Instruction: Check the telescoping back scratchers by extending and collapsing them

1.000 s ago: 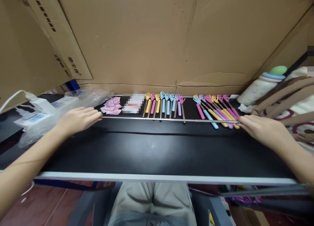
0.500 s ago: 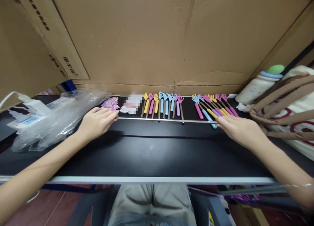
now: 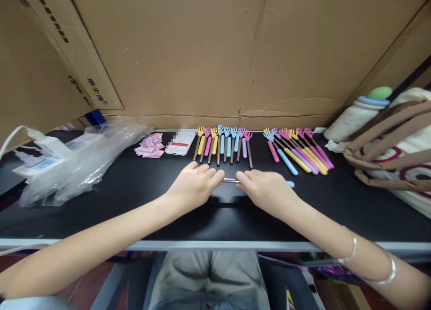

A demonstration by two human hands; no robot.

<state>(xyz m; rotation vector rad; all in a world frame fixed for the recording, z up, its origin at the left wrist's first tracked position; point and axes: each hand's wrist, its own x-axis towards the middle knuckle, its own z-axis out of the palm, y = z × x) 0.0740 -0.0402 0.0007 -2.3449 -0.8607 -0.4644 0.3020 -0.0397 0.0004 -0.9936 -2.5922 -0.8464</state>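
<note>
My left hand (image 3: 197,186) and my right hand (image 3: 266,189) are close together at the middle of the black table (image 3: 134,211), each closed on one end of a telescopic back scratcher (image 3: 230,180). Only a short piece of its steel rod shows between the hands, and its blue end pokes out past my right hand. Behind my hands lies a tidy row of back scratchers (image 3: 224,144) with yellow, pink, blue and purple handles. A second, slanted group of back scratchers (image 3: 298,150) lies to the right.
A phone (image 3: 182,141) and small pink packets (image 3: 150,145) lie at the back left. A clear plastic bag (image 3: 81,159) and a power strip (image 3: 37,159) sit far left. A bottle (image 3: 358,115) and a cloth bag (image 3: 397,153) are at the right. Cardboard walls (image 3: 215,54) close the back.
The rod was stretched long across the table with my hands far apart. Both hands have come together toward the middle, and the rod is collapsed short and nearer to me.
</note>
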